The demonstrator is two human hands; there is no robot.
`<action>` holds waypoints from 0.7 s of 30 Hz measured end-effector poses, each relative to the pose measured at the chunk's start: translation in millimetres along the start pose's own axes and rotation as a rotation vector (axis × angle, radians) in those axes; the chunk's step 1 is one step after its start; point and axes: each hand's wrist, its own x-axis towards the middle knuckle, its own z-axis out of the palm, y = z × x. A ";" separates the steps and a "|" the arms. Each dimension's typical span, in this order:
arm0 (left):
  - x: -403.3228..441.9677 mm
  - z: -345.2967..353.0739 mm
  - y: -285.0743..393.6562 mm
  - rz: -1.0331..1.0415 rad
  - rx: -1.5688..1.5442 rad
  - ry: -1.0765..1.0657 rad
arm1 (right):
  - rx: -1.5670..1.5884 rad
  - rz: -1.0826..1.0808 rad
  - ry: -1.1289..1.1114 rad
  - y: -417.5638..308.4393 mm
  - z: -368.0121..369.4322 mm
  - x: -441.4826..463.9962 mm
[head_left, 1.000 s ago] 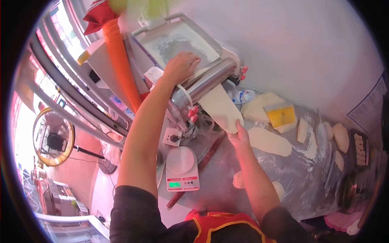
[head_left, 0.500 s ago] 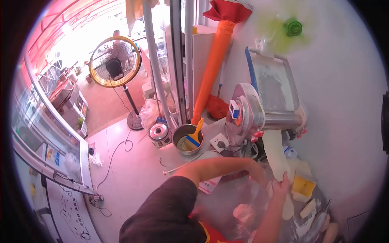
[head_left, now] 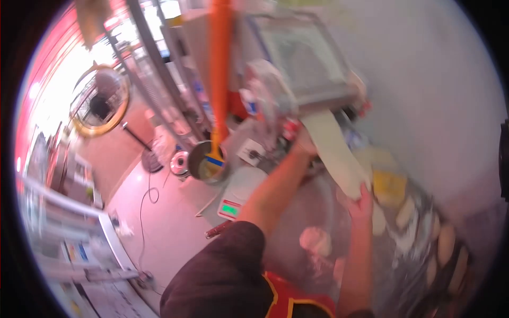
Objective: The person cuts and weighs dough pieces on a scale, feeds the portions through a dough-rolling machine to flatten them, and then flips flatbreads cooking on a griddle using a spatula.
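A long flat dough sheet [head_left: 335, 151] hangs down from the rollers of the dough machine [head_left: 323, 98]. My right hand [head_left: 360, 204] holds its lower end, fingers closed on the edge. My left hand [head_left: 306, 143] is just below the rollers at the sheet's left side, near a red knob [head_left: 290, 129]; its fingers are blurred, so their grip cannot be made out. A lump of dough [head_left: 316, 241] lies on the floured table [head_left: 302, 212], left of my right forearm.
A scale [head_left: 241, 191] stands left of my left forearm, beside a pot [head_left: 199, 165] with a brush [head_left: 214, 153]. A yellow scraper [head_left: 389, 186] and several dough pieces lie at the right. A fan [head_left: 99, 106] stands at the far left.
The view has swung left, then partly back. My left hand has moved from above the machine's tray to below the rollers. My right hand still holds the sheet's end, and more sheet hangs out.
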 end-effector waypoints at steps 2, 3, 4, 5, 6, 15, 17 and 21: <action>-8.8 -17.1 6.0 0.148 0.752 -0.090 | 0.052 0.004 0.036 9.8 -11.7 1.4; -9.8 -29.7 11.1 0.066 0.447 -0.123 | 0.077 -0.047 0.117 16.4 -15.0 2.6; -10.7 -42.8 15.7 -0.019 0.143 -0.133 | 0.051 -0.070 0.158 19.0 -1.1 -8.0; -18.1 -40.2 12.7 -0.079 0.192 -0.071 | 0.043 -0.064 0.217 19.2 -1.0 -11.9; -26.0 -37.0 9.2 -0.141 0.237 -0.012 | 0.034 -0.046 0.269 19.3 -7.5 -21.7; -150.9 -16.6 -130.5 0.016 1.500 0.115 | -0.206 -0.074 0.397 -42.5 -128.2 -124.4; -174.8 -55.5 -157.5 -0.138 1.660 0.138 | -0.270 -0.067 0.507 -57.3 -174.5 -150.1; -181.1 -118.4 -180.8 -0.391 0.914 0.677 | -0.355 -0.070 0.725 -60.1 -231.7 -168.4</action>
